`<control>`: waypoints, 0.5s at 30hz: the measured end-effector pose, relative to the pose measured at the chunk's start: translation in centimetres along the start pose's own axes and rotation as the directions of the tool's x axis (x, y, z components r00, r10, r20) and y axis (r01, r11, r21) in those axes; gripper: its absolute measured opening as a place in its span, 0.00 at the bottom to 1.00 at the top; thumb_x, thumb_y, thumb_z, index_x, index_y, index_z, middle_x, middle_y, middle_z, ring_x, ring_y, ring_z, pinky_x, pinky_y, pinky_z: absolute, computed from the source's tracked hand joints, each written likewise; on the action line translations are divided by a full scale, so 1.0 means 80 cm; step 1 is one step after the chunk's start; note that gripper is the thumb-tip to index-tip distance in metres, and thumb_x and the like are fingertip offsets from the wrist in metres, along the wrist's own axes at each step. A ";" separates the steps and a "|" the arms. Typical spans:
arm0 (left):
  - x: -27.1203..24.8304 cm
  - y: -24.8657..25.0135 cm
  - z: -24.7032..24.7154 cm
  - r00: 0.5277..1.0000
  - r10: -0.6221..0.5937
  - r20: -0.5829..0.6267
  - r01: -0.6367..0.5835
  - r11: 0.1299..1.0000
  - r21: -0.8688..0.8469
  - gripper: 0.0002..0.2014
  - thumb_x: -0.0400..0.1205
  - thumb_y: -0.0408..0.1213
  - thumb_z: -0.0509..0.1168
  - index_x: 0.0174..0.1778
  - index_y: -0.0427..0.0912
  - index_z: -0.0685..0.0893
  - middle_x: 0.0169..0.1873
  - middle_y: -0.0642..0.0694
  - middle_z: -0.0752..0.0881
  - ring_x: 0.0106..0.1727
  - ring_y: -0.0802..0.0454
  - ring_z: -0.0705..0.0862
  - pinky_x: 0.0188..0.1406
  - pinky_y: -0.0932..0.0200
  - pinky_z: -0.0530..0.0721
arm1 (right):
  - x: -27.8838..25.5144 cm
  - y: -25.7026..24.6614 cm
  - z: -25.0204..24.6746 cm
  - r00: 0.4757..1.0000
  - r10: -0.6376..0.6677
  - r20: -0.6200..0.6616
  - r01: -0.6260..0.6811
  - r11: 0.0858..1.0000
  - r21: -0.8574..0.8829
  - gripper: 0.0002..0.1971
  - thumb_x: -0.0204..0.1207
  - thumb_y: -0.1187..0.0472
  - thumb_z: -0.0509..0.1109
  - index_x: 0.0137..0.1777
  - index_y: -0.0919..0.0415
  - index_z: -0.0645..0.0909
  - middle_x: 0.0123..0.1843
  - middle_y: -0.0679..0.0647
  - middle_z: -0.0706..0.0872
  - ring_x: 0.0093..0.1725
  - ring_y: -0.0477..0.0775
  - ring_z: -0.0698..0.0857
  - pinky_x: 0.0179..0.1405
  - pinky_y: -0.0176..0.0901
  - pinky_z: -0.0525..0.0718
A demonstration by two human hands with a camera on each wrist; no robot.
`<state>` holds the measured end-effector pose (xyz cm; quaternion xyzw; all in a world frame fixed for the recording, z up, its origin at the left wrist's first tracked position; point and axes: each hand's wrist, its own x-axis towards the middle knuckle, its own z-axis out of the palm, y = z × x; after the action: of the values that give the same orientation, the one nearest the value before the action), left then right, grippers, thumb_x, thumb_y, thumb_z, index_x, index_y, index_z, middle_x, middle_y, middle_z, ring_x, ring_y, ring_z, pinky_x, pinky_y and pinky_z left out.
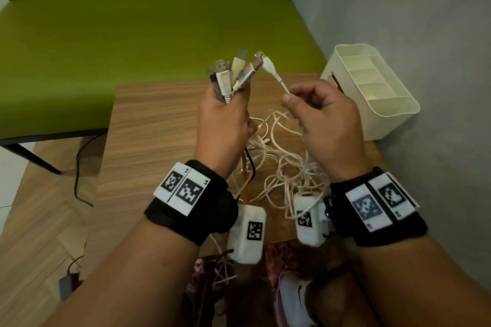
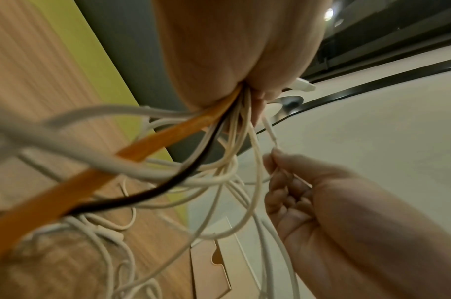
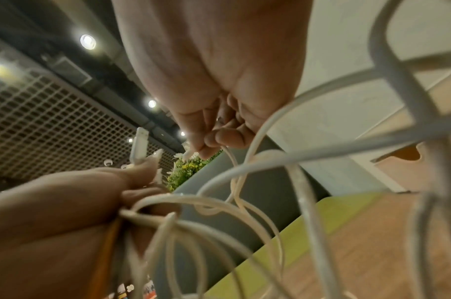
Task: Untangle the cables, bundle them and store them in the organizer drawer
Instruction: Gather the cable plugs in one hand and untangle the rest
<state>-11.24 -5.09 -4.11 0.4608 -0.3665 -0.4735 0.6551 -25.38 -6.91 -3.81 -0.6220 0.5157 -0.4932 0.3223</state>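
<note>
Cables (image 1: pixel 276 164) lie in a loose white tangle on the wooden surface (image 1: pixel 159 125), and part of the heap hangs from the two raised hands above it. Left hand (image 1: pixel 223 119) is closed in a fist around a bunch of cable ends, whose USB plugs (image 1: pixel 228 71) fan out above the fingers; from the left wrist view a flat orange cable (image 2: pixel 132 153), a black cable (image 2: pixel 152 192) and several white ones drop out of the bottom of that fist toward the tangle. Right hand (image 1: pixel 326 119), just beside the fist, pinches one thin white cable (image 1: pixel 283 85) between thumb and forefinger a little below its white connector (image 1: pixel 267 64), which points toward the plugs; its other fingers are curled in. Beyond the tangle, against the grey wall (image 1: pixel 425 34), stands a cream organizer (image 1: pixel 372 93) with divided open compartments on top; its drawer front shows a notch in the left wrist view. A green bench (image 1: pixel 132 48) runs behind the surface.
</note>
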 end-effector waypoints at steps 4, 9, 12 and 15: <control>-0.005 -0.005 0.015 0.994 0.004 0.107 -0.006 1.000 0.026 0.04 0.85 0.28 0.64 0.49 0.41 0.78 0.21 0.58 0.77 0.20 0.59 0.67 0.19 0.60 0.66 | -0.018 -0.004 0.003 0.997 -0.043 0.064 0.033 0.989 0.141 0.06 0.77 0.62 0.76 0.52 0.53 0.90 0.45 0.45 0.92 0.47 0.43 0.90 0.48 0.39 0.88; 0.001 -0.010 0.008 0.989 0.015 0.150 -0.025 0.998 0.063 0.07 0.82 0.26 0.67 0.40 0.40 0.80 0.24 0.52 0.77 0.24 0.56 0.70 0.21 0.61 0.69 | -0.021 0.001 -0.001 0.979 -0.091 0.183 0.072 0.992 0.107 0.07 0.76 0.65 0.77 0.49 0.52 0.88 0.41 0.42 0.91 0.43 0.39 0.90 0.43 0.32 0.85; 0.002 -0.007 0.008 0.979 0.057 0.196 -0.073 0.995 0.075 0.04 0.84 0.29 0.66 0.45 0.32 0.82 0.25 0.56 0.79 0.28 0.54 0.74 0.31 0.57 0.75 | -0.020 0.003 -0.005 0.961 -0.173 0.215 0.165 0.985 0.052 0.08 0.75 0.65 0.78 0.50 0.54 0.86 0.43 0.43 0.88 0.40 0.41 0.88 0.39 0.35 0.86; 0.005 -0.001 0.000 0.984 0.111 0.136 -0.121 0.990 0.066 0.06 0.86 0.34 0.63 0.51 0.36 0.83 0.27 0.58 0.76 0.27 0.57 0.71 0.33 0.55 0.73 | -0.020 -0.004 -0.025 0.907 -0.317 0.277 0.368 0.916 -0.157 0.09 0.72 0.60 0.81 0.49 0.57 0.84 0.44 0.46 0.80 0.34 0.42 0.78 0.33 0.27 0.75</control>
<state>-11.18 -5.52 -4.15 0.4301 -0.4526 -0.4501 0.6385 -27.12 -5.05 -3.33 -0.7893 0.4022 -0.4055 0.2254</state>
